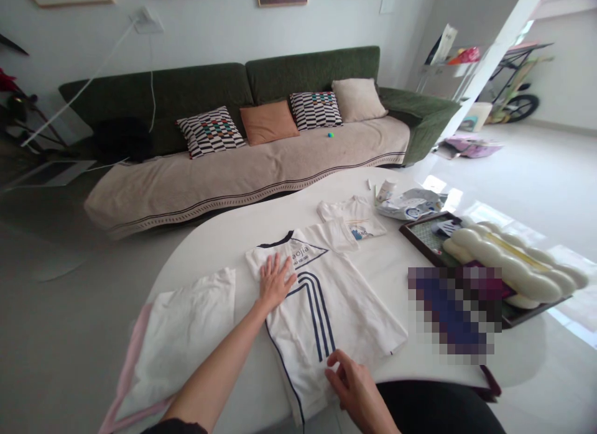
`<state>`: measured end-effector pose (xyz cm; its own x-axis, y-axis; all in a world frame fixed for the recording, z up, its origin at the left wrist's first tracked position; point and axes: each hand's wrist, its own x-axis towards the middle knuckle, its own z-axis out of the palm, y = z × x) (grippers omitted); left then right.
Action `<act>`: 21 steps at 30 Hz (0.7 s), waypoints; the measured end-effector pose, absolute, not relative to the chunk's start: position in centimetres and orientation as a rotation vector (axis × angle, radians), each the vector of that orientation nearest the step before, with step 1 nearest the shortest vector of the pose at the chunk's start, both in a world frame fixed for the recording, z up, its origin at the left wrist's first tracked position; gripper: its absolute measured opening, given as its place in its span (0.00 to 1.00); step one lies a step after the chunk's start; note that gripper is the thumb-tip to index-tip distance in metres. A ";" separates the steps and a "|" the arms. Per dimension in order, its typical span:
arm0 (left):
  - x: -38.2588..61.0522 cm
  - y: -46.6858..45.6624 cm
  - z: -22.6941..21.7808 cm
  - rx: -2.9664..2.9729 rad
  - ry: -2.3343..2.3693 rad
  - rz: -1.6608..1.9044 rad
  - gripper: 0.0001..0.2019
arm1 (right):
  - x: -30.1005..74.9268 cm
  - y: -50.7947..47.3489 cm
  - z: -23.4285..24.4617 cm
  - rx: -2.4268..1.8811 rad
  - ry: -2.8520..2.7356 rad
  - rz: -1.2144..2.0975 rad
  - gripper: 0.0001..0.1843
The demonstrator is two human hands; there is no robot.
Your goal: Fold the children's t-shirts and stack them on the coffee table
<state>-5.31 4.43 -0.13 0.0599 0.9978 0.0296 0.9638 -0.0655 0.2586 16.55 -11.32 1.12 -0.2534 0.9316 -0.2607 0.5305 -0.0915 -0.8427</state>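
Currently, a white T-shirt (326, 316) with navy stripes is laid flat on a white oval table (209, 235), with its collar directed away from the body and its lower part toward it. The left hand (275, 281) is held open and palm down, with the fingers spread on the upper front of the shirt. The right hand (349, 387) is placed near the lower part of the shirt with the fingers curled against the cloth; whether the cloth is pinched cannot be told. The 2 hands are kept apart.

The shirt is judged to be light, soft and limp, and prone to sliding and creasing. Hold is best taken at the hem or the shoulders, using 2 hands.

A folded white cloth (181, 334) with pink edging is positioned just beside the shirt on the left. A folded white shirt (352, 216), a tube (385, 191) and a plastic packet (410, 204) are placed beyond the collar. On the right, a dark wooden tray (415, 232) bearing a bumpy white cushion (508, 266) is the nearest obstruction, and part of it is hidden by a pixelated patch. A green sofa (312, 73) stands behind the table.
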 end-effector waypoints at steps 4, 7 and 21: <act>-5.7 6.2 0.3 2.113 2.002 0.245 0.27 | 19.0 -9.1 2.3 -1.644 -1.756 1.139 0.13; -6.9 8.3 1.3 2.055 2.107 0.330 0.21 | 19.0 -6.8 3.0 -1.638 -1.778 1.013 0.13; -15.5 11.2 1.8 1.925 2.154 0.372 0.14 | 5.1 10.0 2.9 -1.814 -1.990 0.762 0.13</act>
